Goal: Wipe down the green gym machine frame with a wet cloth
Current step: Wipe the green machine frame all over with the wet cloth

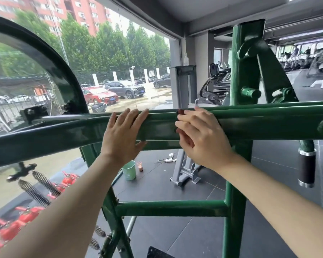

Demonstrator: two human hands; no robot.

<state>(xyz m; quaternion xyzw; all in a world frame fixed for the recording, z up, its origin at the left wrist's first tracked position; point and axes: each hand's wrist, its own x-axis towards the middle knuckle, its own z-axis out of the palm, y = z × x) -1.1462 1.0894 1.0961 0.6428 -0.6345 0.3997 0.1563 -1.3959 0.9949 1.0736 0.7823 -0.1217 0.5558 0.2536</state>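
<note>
A thick green horizontal bar of the gym machine frame (67,133) runs across the view at chest height. My left hand (122,135) lies flat against its front face, fingers straight and spread upward. Right beside it, my right hand (201,135) presses a dark reddish-brown cloth (185,137) onto the bar, fingers curled over it. Only the cloth's edges show, at the fingertips and under the palm. A green upright post (239,71) rises behind the right hand, and a lower crossbar (172,208) sits below.
A green bucket (129,170) and a small bottle (139,166) stand on the dark floor below. A padded handle (306,167) hangs at right. Red fire extinguishers (26,216) line the window at left. A grey machine base (185,168) stands behind the frame.
</note>
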